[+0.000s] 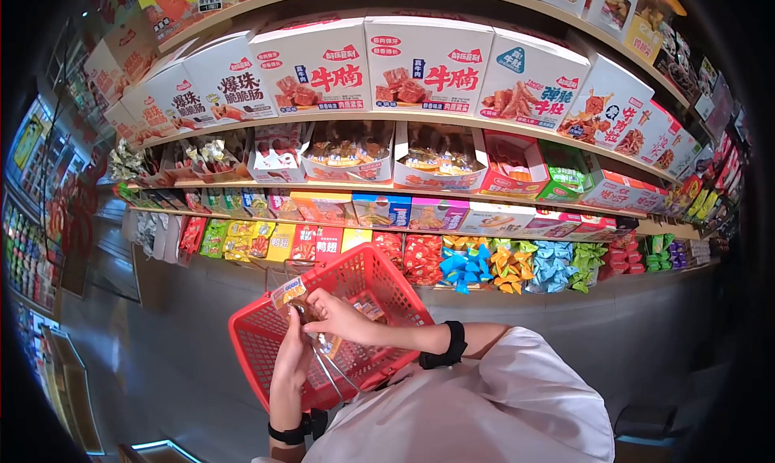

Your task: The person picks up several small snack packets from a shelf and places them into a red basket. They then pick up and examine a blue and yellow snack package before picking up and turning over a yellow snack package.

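Over a red plastic shopping basket, both of my hands are closed at a small snack packet with an orange and white printed top. My left hand grips its lower part from below. From the right, my right hand reaches across with its fingers pinched at the packet's side; the fingertips are partly hidden. Inside the basket lie a few similar snack packets, partly covered by my right hand and forearm. The basket's thin metal handle slants beside my left wrist.
A curved store shelf stands ahead, with white printed snack cartons above and opened display boxes below. Bagged snacks in blue and orange fill the lowest tier. Grey floor surrounds the basket.
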The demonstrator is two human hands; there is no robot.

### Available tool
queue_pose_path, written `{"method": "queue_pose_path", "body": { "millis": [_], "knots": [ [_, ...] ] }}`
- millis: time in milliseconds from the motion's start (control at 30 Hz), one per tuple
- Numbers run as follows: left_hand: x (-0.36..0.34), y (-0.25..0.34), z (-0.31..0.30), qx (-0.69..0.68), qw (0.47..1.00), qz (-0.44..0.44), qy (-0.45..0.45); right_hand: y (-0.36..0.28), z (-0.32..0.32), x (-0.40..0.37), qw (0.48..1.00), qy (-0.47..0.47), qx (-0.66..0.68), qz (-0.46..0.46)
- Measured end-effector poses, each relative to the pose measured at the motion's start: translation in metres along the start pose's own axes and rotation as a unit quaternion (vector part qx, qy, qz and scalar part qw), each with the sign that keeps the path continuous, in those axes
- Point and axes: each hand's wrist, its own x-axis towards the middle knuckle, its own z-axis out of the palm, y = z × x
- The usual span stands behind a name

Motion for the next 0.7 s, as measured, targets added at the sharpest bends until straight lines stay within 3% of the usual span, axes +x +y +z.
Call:
{"method": "queue_pose_path", "body": {
  "millis": [33, 67, 133, 267, 333, 400, 600, 633, 700],
  "knots": [
    [0.002, -0.001, -0.003, 0.010, 1.000, 0.001, 0.003, -0.001, -0.002, 0.002, 0.999, 0.015, 0.050, -0.015],
    [0.007, -0.006, -0.009, 0.019, 1.000, 0.003, 0.007, -0.003, -0.010, -0.002, 0.998, 0.063, -0.003, -0.017],
    [-0.001, 0.003, 0.000, 0.039, 0.999, 0.008, 0.009, -0.008, -0.033, -0.003, 0.988, 0.140, 0.025, -0.059],
    [-0.003, 0.003, -0.012, 0.027, 1.000, -0.008, 0.012, -0.040, -0.129, -0.017, 0.942, 0.327, -0.015, -0.079],
    [-0.003, 0.004, -0.013, 0.022, 1.000, -0.010, 0.014, -0.062, -0.174, -0.030, 0.865, 0.457, -0.188, -0.083],
    [-0.002, 0.003, -0.015, 0.021, 1.000, -0.009, 0.011, -0.078, -0.214, -0.035, 0.794, 0.500, -0.345, -0.018],
    [0.002, 0.002, -0.014, 0.032, 0.999, -0.013, -0.007, -0.107, -0.259, -0.003, 0.643, 0.547, -0.536, -0.023],
    [0.000, 0.002, -0.014, 0.028, 0.999, -0.016, -0.006, -0.108, -0.266, 0.004, 0.651, 0.533, -0.539, -0.043],
    [-0.003, 0.003, -0.011, 0.020, 1.000, -0.020, -0.004, -0.097, -0.286, 0.023, 0.640, 0.498, -0.585, 0.011]
  ]
}}
